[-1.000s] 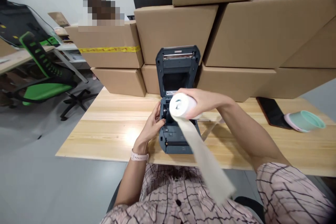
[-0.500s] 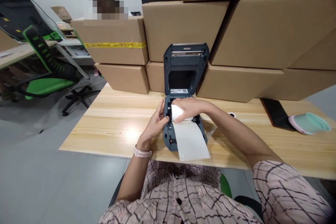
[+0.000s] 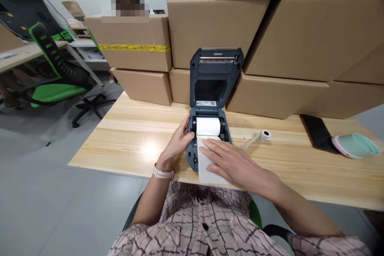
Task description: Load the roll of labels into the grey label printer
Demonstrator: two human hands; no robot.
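A dark grey label printer (image 3: pixel 216 75) stands on the wooden table with its lid raised and tilted back. Inside it, a white label roll (image 3: pixel 207 127) sits between two black holders. A strip of label paper (image 3: pixel 205 170) runs from the roll toward me and hangs past the printer's front. My left hand (image 3: pixel 177 140) grips the printer's left side, thumb over the rim and fingers along the outside. My right hand (image 3: pixel 229 160) lies flat on the strip, fingers spread; it hides the strip's right part and the printer's front right.
Right of the printer lies a small roll (image 3: pixel 265 134) with a loose tail. Farther right are a dark phone (image 3: pixel 319 133) and a mint-green cup (image 3: pixel 357 145) on its side. Cardboard boxes (image 3: pixel 219 32) are stacked along the back. A green chair (image 3: pixel 57 88) stands left; a blurred person is behind the boxes.
My right hand has moved off the roll toward me, down onto the paper strip. The roll now shows fully, and the strip lies straighter. My left hand stays on the printer's side.
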